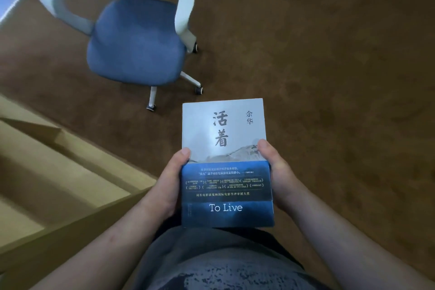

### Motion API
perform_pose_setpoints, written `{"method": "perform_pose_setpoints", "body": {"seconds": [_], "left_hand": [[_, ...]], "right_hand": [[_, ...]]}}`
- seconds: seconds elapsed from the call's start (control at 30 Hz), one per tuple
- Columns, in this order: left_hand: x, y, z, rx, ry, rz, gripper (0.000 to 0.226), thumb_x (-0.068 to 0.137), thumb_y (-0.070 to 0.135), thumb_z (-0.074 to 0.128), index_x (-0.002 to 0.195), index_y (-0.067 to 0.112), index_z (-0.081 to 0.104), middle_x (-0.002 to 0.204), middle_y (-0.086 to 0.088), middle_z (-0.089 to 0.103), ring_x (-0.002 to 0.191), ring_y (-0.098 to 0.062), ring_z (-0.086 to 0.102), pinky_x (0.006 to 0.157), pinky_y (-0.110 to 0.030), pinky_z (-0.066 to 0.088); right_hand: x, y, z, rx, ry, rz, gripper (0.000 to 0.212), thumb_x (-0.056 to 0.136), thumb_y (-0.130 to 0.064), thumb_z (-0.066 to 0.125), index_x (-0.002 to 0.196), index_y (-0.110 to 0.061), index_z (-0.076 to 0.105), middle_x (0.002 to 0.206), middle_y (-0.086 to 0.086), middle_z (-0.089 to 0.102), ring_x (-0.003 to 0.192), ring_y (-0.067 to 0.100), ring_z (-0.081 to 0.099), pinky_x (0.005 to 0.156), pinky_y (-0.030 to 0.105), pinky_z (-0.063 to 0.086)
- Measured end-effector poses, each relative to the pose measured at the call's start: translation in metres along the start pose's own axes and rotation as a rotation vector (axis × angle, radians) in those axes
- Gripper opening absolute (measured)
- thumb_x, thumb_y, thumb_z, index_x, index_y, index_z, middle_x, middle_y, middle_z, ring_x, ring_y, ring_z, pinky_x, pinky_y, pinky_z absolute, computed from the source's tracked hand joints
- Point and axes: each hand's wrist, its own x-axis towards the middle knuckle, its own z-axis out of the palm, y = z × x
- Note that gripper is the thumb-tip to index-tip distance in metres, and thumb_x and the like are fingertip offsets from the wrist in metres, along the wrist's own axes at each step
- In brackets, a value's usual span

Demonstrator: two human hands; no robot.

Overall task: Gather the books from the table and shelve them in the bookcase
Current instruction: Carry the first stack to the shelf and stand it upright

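Right now you grip the "To Live" book at six o'clock, left hand and right hand curled round its side edges. You seem mid-carry; next, turn toward the wooden shelving unit at eight o'clock.

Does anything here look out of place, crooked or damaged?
Nothing stands out. The book lies flat, cover up, held between the left hand and right hand, with no tear showing. The chair stands on its wheels on the carpet, and no spill shows.

chair ahead-left, open carpet right
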Motion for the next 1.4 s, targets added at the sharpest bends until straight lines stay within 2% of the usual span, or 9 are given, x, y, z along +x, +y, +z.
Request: {"method": "perform_pose_setpoints", "body": {"seconds": [0.1, 0.17, 0.37, 0.53, 0.73, 0.9, 1.03, 1.13, 1.4], "left_hand": [[0.019, 0.025, -0.021, -0.070, 0.046, -0.004, 0.052, 0.093, 0.052, 0.037, 0.109, 0.014, 0.068, 0.088, -0.012, 0.078, 0.073, -0.024, 0.075, 0.064, -0.035, 0.061], [0.032, 0.048, -0.037, -0.111, 0.076, 0.011, 0.049, 0.098, 0.051, 0.036, 0.110, 0.014, 0.066, 0.088, -0.011, 0.079, 0.072, -0.022, 0.076, 0.062, -0.034, 0.061], [0.062, 0.122, -0.083, -0.179, 0.121, 0.117, 0.053, 0.085, 0.053, 0.051, 0.114, 0.011, 0.067, 0.099, -0.013, 0.078, 0.082, -0.023, 0.076, 0.068, -0.033, 0.063], [0.068, 0.165, -0.123, -0.194, 0.181, 0.133, 0.059, 0.101, 0.047, 0.023, 0.110, 0.009, 0.067, 0.089, -0.013, 0.078, 0.075, -0.021, 0.075, 0.061, -0.029, 0.059], [0.058, 0.194, -0.156, -0.299, 0.249, 0.293, 0.056, 0.092, 0.055, 0.038, 0.109, 0.013, 0.070, 0.099, -0.017, 0.077, 0.083, -0.027, 0.074, 0.065, -0.034, 0.059], [0.051, 0.206, -0.177, -0.525, 0.370, 0.311, 0.063, 0.090, 0.059, 0.041, 0.127, 0.012, 0.061, 0.112, -0.018, 0.075, 0.097, -0.032, 0.074, 0.070, -0.038, 0.060], [0.052, 0.212, -0.191, -0.673, 0.497, 0.340, 0.077, 0.083, 0.064, 0.039, 0.135, 0.009, 0.056, 0.121, -0.025, 0.070, 0.108, -0.042, 0.068, 0.080, -0.045, 0.056], [0.053, 0.219, -0.194, -0.792, 0.587, 0.385, 0.075, 0.083, 0.061, 0.040, 0.135, 0.010, 0.056, 0.123, -0.025, 0.069, 0.109, -0.042, 0.067, 0.082, -0.045, 0.056], [0.040, 0.225, -0.186, -1.076, 0.822, 0.437, 0.061, 0.095, 0.056, 0.037, 0.110, 0.006, 0.068, 0.091, -0.022, 0.076, 0.076, -0.031, 0.075, 0.060, -0.033, 0.059]], "right_hand": [[0.035, -0.029, 0.027, -0.091, -0.040, 0.027, 0.073, 0.078, -0.061, 0.063, 0.137, -0.019, 0.059, 0.125, 0.012, 0.073, 0.116, 0.034, 0.069, 0.109, 0.059, 0.046], [0.060, -0.048, 0.052, -0.163, -0.087, 0.025, 0.082, 0.074, -0.068, 0.069, 0.138, -0.019, 0.058, 0.128, 0.011, 0.072, 0.119, 0.033, 0.068, 0.109, 0.058, 0.046], [0.137, -0.104, 0.125, -0.325, -0.186, 0.030, 0.079, 0.077, -0.067, 0.059, 0.138, -0.018, 0.058, 0.129, 0.011, 0.071, 0.120, 0.033, 0.067, 0.110, 0.062, 0.044], [0.180, -0.136, 0.191, -0.377, -0.307, 0.071, 0.104, 0.062, -0.076, 0.075, 0.141, -0.012, 0.055, 0.133, 0.019, 0.067, 0.124, 0.041, 0.063, 0.111, 0.064, 0.042], [0.220, -0.159, 0.264, -0.440, -0.470, 0.188, 0.108, 0.064, -0.065, 0.083, 0.146, -0.005, 0.047, 0.137, 0.026, 0.062, 0.125, 0.046, 0.060, 0.111, 0.064, 0.041], [0.248, -0.171, 0.317, -0.635, -0.538, 0.236, 0.072, 0.085, -0.057, 0.054, 0.140, -0.012, 0.055, 0.128, 0.015, 0.071, 0.118, 0.035, 0.068, 0.107, 0.055, 0.049], [0.272, -0.178, 0.362, -0.747, -0.669, 0.283, 0.070, 0.085, -0.055, 0.051, 0.140, -0.013, 0.056, 0.128, 0.011, 0.072, 0.117, 0.031, 0.069, 0.099, 0.043, 0.057], [0.290, -0.181, 0.395, -0.821, -0.732, 0.331, 0.073, 0.082, -0.058, 0.059, 0.140, -0.013, 0.056, 0.130, 0.012, 0.071, 0.119, 0.033, 0.068, 0.105, 0.051, 0.052], [0.307, -0.173, 0.465, -1.032, -0.902, 0.446, 0.073, 0.076, -0.056, 0.064, 0.136, -0.016, 0.060, 0.128, 0.011, 0.072, 0.120, 0.034, 0.067, 0.109, 0.055, 0.048]]}}
